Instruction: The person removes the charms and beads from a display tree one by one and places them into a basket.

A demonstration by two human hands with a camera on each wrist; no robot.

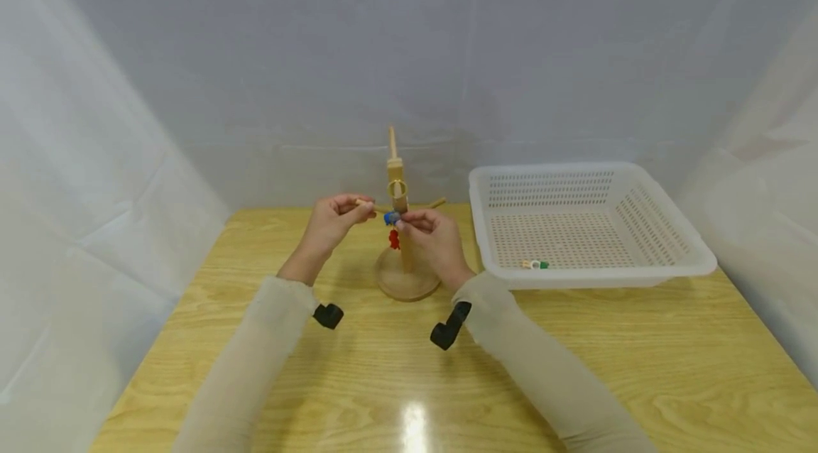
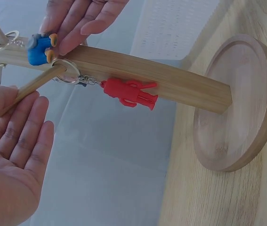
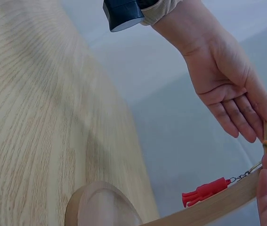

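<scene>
A wooden stand [image 1: 407, 254] with pegs and a round base [image 2: 239, 108] stands on the table. My left hand [image 1: 335, 222] pinches the outer end of a wooden peg [image 2: 39, 84]; its other fingers extend below. Around that peg sits a metal ring [image 2: 68, 71], from which a red figure keychain [image 2: 128, 92] hangs beside the post. My right hand [image 1: 434, 236] is at the post, fingertips at a small blue figure [image 2: 40, 49] with orange feet, pinching it close above the ringed peg. The right hand is partly cut off in both wrist views.
A white perforated basket [image 1: 594, 273] stands to the right on the wooden table [image 1: 383, 382], holding a small green and white item [image 1: 535, 265]. Higher on the post, a gold ring [image 1: 397, 188] hangs. A pale curtain [image 1: 287, 84] closes off the back.
</scene>
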